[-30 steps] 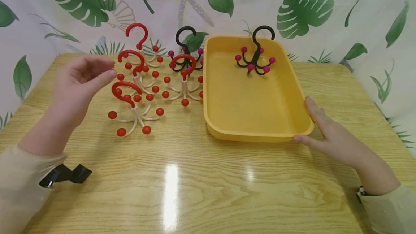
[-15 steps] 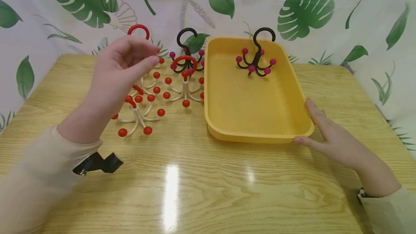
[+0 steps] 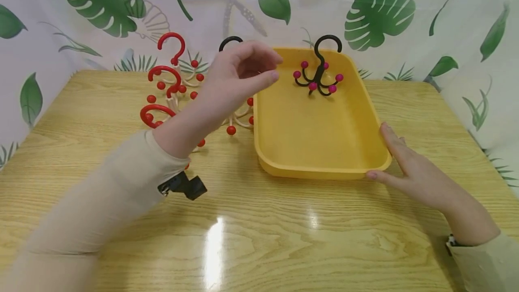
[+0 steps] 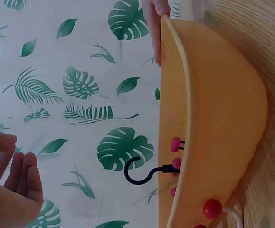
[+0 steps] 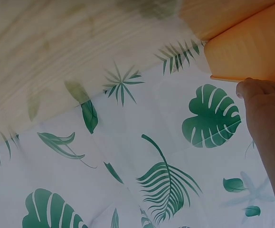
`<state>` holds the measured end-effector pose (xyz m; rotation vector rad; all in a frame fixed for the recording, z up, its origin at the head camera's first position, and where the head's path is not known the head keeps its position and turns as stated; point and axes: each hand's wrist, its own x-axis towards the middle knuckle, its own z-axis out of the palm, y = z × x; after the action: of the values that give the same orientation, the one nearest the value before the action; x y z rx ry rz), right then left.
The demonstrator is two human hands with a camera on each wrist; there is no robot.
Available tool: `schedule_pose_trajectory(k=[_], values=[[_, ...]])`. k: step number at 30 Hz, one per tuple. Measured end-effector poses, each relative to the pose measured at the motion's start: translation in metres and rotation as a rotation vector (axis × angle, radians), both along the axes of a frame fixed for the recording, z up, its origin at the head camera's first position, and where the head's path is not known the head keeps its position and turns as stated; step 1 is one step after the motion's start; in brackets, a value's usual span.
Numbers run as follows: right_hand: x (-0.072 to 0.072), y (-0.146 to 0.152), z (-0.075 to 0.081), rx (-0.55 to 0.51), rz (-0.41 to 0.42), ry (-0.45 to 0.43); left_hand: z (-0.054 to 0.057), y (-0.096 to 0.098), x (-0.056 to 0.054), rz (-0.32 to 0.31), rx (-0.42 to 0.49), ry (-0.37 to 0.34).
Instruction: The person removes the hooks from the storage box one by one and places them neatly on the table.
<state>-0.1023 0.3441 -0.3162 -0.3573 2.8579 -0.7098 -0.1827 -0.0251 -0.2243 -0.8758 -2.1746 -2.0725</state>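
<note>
In the head view my left hand [image 3: 239, 71] hovers with loosely bent fingers, holding nothing. Its fingertips reach over the left rim of a yellow tray [image 3: 316, 134]; the left wrist view shows it apart from the tray. My right hand [image 3: 421, 175] rests against the tray's near right corner, fingers along the side and thumb at the front. Inside the tray stands a black multi-arm hook hanger [image 3: 319, 73] with magenta ball tips. Left of the tray, a red-and-white hook hanger [image 3: 177, 80] stands among similar ones, some partly hidden by my left arm.
Behind my left hand shows the hook of another black hanger [image 3: 230, 38]. All stand on a wood-grain table [image 3: 284, 229]. A leaf-printed cloth [image 3: 320, 8] hangs along its back edge.
My left hand has moved right from beside the red-and-white hangers to the tray's left rim. The right hand, tray and hangers have stayed in place.
</note>
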Motion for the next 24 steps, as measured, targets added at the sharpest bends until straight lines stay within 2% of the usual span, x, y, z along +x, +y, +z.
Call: schedule_pose_trajectory(k=[8,11,18,24], values=[[0.000,0.002,-0.002,-0.010,0.006,0.003,-0.001,0.043,-0.018,-0.054,-0.017,-0.034],[0.000,0.002,-0.002,-0.012,0.007,0.005,-0.001,0.058,-0.027,-0.046,-0.005,-0.048],[0.001,0.001,-0.001,-0.005,0.007,0.012,-0.002,0.082,-0.053,0.036,-0.014,-0.072],[0.000,0.001,0.000,0.001,0.001,0.006,0.001,0.096,-0.073,0.098,-0.020,-0.125]])
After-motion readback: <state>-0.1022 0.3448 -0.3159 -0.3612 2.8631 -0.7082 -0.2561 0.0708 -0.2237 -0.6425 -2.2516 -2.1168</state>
